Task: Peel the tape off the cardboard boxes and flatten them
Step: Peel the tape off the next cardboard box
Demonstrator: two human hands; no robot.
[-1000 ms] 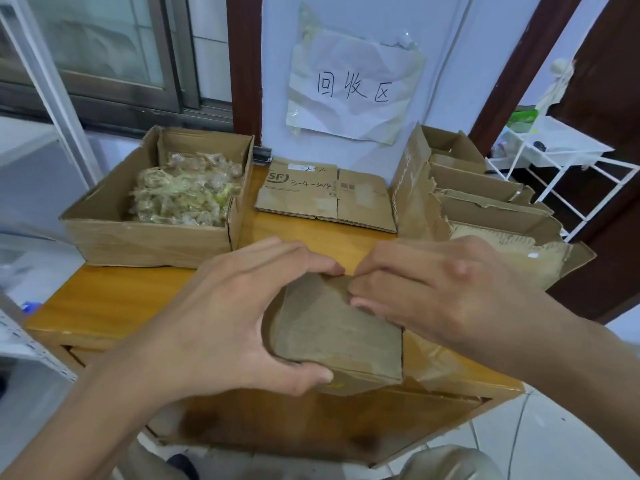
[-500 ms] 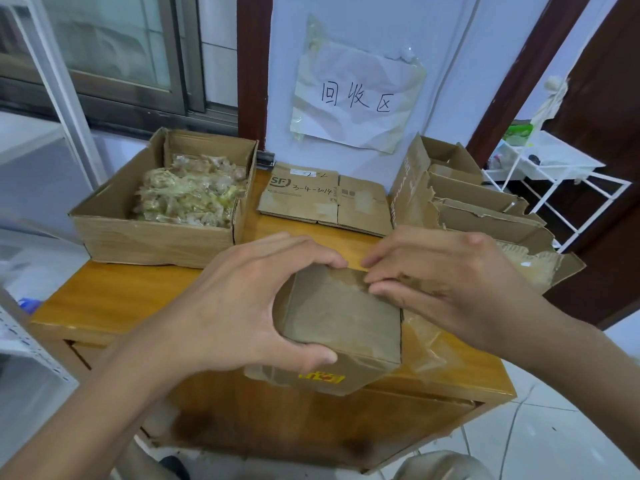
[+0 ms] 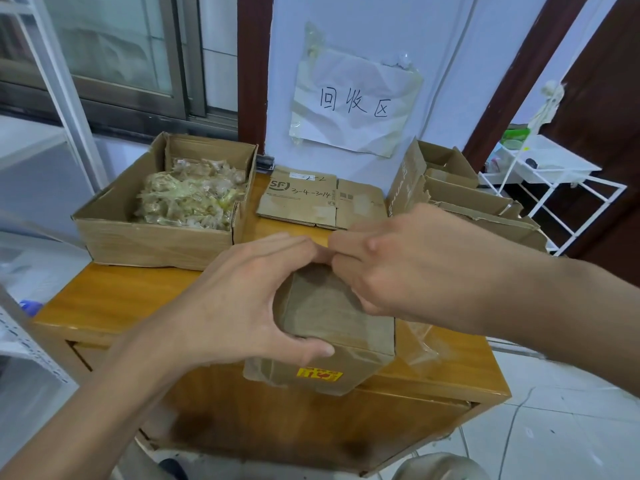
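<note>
I have a small brown cardboard box (image 3: pixel 337 317) at the near edge of the yellow-brown wooden worktop (image 3: pixel 114 299), its front face with a yellow sticker (image 3: pixel 320 374) hanging over that edge. My left hand (image 3: pixel 235 306) grips the box from the left side: the thumb curls over the near top edge and the fingers (image 3: pixel 277 245) reach round the far edge. My right hand (image 3: pixel 408 268) lies over the right part of the top with its fingers curled down onto the far edge, their tips meeting those of my left hand; whether they pinch tape there I cannot tell. A crumpled strip of clear tape (image 3: pixel 415 344) hangs loose at the box's right side, over the worktop. Behind on the left stands an open shallow cardboard tray (image 3: pixel 152 237) filled with balled-up used tape (image 3: pixel 188 199). In the middle at the back lies a flattened cardboard box (image 3: pixel 322 200) with handwriting on it. On the right several opened cardboard boxes (image 3: pixel 460 188) lean together. A creased white paper sign (image 3: pixel 356 102) is taped to the wall above.
</note>
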